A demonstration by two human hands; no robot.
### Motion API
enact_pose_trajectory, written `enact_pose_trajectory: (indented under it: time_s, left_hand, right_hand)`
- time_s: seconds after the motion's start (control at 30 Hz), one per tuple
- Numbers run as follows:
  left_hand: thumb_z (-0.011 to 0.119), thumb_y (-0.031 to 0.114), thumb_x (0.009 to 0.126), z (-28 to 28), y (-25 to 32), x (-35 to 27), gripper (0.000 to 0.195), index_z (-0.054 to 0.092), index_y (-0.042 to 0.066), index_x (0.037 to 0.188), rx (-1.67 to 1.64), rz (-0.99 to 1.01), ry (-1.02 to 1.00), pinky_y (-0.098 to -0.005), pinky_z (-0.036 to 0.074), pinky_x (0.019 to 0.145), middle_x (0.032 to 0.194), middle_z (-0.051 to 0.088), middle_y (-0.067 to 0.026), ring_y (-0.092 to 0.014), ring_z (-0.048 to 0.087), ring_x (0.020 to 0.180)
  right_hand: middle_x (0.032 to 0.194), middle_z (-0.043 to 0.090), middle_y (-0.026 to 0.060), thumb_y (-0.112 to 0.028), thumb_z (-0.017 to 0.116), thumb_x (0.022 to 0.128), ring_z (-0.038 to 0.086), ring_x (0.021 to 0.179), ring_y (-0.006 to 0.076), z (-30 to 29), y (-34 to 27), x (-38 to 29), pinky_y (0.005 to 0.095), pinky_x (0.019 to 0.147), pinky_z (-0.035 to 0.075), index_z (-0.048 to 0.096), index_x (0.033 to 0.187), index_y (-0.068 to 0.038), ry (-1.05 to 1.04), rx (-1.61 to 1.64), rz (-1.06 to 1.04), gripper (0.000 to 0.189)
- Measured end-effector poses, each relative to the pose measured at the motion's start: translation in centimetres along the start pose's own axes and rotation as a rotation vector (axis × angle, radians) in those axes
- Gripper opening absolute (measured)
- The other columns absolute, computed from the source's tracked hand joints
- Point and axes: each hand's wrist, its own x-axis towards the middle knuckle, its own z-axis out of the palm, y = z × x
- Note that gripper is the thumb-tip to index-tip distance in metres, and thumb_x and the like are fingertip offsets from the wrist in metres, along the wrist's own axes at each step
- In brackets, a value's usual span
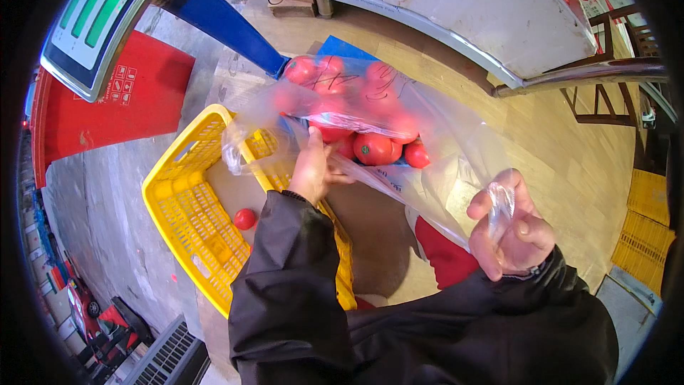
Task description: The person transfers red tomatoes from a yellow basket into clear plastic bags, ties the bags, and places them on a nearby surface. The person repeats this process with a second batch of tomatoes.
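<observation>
A clear plastic bag (454, 112) with dark handwriting lies spread over a blue scale platform (344, 48). Several red tomatoes (374, 148) fill it; some show through the cloudy film, others at its mouth. My left hand (315, 168) is at the bag's near rim, thumb up, the film between thumb and fingers. One bag handle hangs loose left of it. My right hand (513, 232) is at the right, fingers curled through the other handle, pulling the film taut. Below my left wrist, a yellow plastic crate (176, 176) holds a loose tomato (245, 219); my left sleeve hides part of the crate.
A blue post (227, 18) rises from the platform to the scale's display (99, 18) at upper left. Behind it stands a red carton (144, 91). A white panel (443, 0) with a metal rail (593, 75) borders the far side. Stacked yellow crates (644, 219) stand at right.
</observation>
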Motion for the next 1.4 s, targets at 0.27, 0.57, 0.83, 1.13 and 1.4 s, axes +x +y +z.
enact_pose_trajectory:
  time_s: [0.27,0.57,0.83,1.13,1.4]
  left_hand:
    - [0.064,0.018,0.074,-6.7,1.6,-3.8,0.031,0.057,0.003,0.1,0.941,0.896,1.194,-0.039,0.045,0.069,0.083,0.058,-0.0147,-0.032,0.056,0.076]
    - [0.047,0.01,0.08,-1.0,14.7,-8.5,0.01,0.054,0.004,0.084,-0.16,0.395,0.044,-0.0212,0.038,0.057,0.07,0.051,-0.0008,-0.01,0.048,0.065]
    - [0.056,0.011,0.082,8.5,21.7,-15.1,0.01,0.057,0.004,0.073,0.106,0.319,-0.122,-0.0196,0.033,0.053,0.062,0.047,0.0049,-0.004,0.042,0.059]
    - [0.056,0.016,0.081,2.6,17.5,-6.8,0.017,0.057,0.0,0.075,0.362,0.291,0.25,-0.0262,0.04,0.053,0.061,0.053,-0.0028,-0.01,0.049,0.057]
    - [0.059,0.023,0.08,-0.8,14.8,-7.6,0.022,0.059,0.001,0.079,0.484,0.178,0.297,-0.0245,0.04,0.055,0.063,0.056,-0.0018,-0.009,0.049,0.059]
  right_hand:
    - [0.108,0.055,0.0172,-0.017,0.045,0.081,0.047,0.051,0.0196,1.2,-2.7,-0.8,0.026,0.048,0.038,0.042,0.111,-0.007,0.39,-0.185,-0.215,0.031]
    - [0.076,0.053,0.0089,-0.007,0.047,0.081,0.054,0.073,0.023,4.0,-4.9,1.0,0.0366,0.071,0.045,0.05,0.096,-0.006,0.709,-0.05,-0.217,0.015]
    - [0.082,0.052,0.0059,0.001,0.046,0.08,0.051,0.08,0.0164,7.7,-3.0,1.2,0.0326,0.081,0.04,0.047,0.098,-0.004,0.722,-0.268,0.067,0.019]
    - [0.091,0.052,0.0088,0.003,0.045,0.076,0.048,0.088,0.0164,9.6,-5.6,6.5,0.028,0.085,0.035,0.044,0.096,-0.003,0.643,-0.18,0.086,0.021]
    - [0.09,0.054,0.0065,-0.005,0.05,0.08,0.05,0.084,0.0148,6.9,-6.7,9.6,0.0288,0.078,0.038,0.044,0.095,-0.009,0.851,-0.361,0.101,0.017]
